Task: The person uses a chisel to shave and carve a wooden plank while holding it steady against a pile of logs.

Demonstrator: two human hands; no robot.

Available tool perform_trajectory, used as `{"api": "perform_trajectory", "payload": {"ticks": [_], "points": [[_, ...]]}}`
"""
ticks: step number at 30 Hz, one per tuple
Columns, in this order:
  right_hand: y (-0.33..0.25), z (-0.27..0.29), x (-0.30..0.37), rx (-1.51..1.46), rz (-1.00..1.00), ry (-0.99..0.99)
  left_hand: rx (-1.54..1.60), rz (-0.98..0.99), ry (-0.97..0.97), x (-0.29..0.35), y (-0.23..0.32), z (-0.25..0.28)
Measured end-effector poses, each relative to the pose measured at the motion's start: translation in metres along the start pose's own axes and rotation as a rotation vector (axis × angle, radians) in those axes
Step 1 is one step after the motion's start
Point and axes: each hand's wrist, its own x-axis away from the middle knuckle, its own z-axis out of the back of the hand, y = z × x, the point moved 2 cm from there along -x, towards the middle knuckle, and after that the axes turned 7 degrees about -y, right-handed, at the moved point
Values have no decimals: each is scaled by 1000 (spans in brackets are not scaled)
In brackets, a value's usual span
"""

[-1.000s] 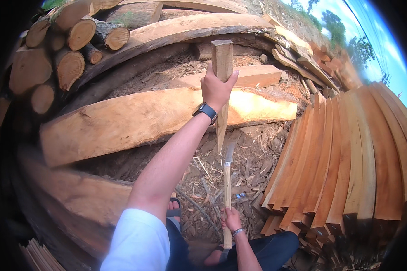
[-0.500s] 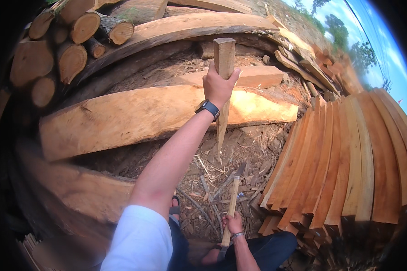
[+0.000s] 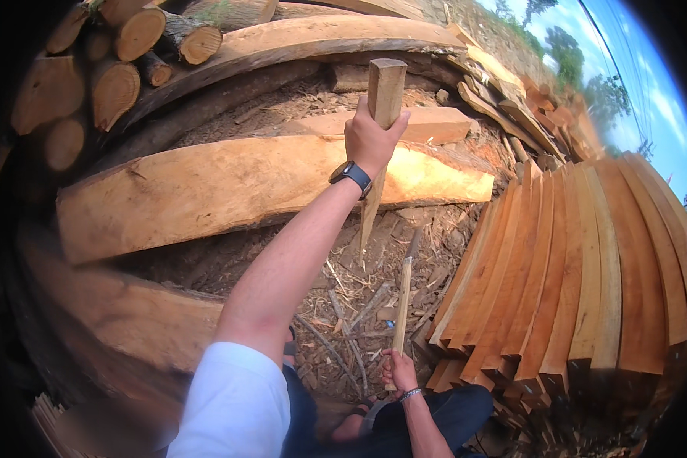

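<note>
My left hand (image 3: 372,141), with a dark watch at the wrist, is wrapped round the upper part of a wooden stake (image 3: 387,85). The stake stands nearly upright, its thick squared end up and its narrow point down. Lower down, my right hand (image 3: 401,372) is closed on the handle of a wooden-handled blade tool (image 3: 402,309). Its dark narrow head points up and away from me; the head's exact shape is hard to make out. A bracelet circles that wrist. Behind the stake lies a long pale slab of wood (image 3: 229,183).
Cut logs (image 3: 141,34) are piled at the far left. Leaning sawn boards (image 3: 588,267) fill the right side. A long curved slab (image 3: 320,38) lies across the back, and another slab (image 3: 145,309) at the near left. Bark and sticks litter the ground (image 3: 343,305).
The tool in my right hand has swung up and a little to the right. The stake's point has shifted slightly left and up, while my left hand keeps its hold.
</note>
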Motion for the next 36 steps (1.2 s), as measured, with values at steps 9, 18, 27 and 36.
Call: {"api": "perform_trajectory", "payload": {"ticks": [9, 18, 27, 36], "points": [[-10, 2, -2, -159, -178, -235, -4, -40, -7, -2, -5, -2], [12, -9, -11, -298, -120, -258, -27, -28, -17, -2, -8, -2], [9, -15, -11, -215, -32, -183, -20, -6, -32, -2, -11, -7], [11, -21, -10, -168, 70, -164, 11, -57, -35, 2, -3, -11]]}}
